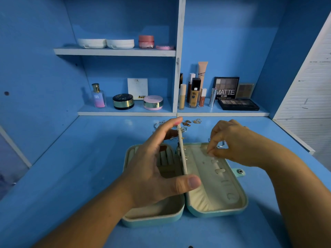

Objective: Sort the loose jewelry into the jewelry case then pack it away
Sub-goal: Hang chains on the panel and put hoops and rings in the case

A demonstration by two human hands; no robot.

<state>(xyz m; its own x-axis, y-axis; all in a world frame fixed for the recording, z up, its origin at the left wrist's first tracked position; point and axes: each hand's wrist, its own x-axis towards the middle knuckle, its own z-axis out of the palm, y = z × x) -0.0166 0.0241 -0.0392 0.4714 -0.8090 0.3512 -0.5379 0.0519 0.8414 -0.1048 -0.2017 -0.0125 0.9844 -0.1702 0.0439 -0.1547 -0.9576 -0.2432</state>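
Note:
A teal jewelry case [220,210] with a cream lining lies open on the blue desk. My left hand [155,169] grips its cream middle flap [181,145] and holds it upright, thumb on the right side and fingers on the left. Small gold earrings are pinned on the flap. My right hand [232,142] hovers over the case's right half and pinches a silver chain [222,144] near the snap straps. Loose gold and silver jewelry [188,123] lies on the desk behind the case, partly hidden by my left fingers.
Shelves at the back hold cosmetics: a perfume bottle [98,96], powder jars [123,101], foundation bottles [194,93] and eyeshadow palettes [238,104]. White compacts [105,43] sit on the upper shelf. A white slatted panel [308,86] stands at the right.

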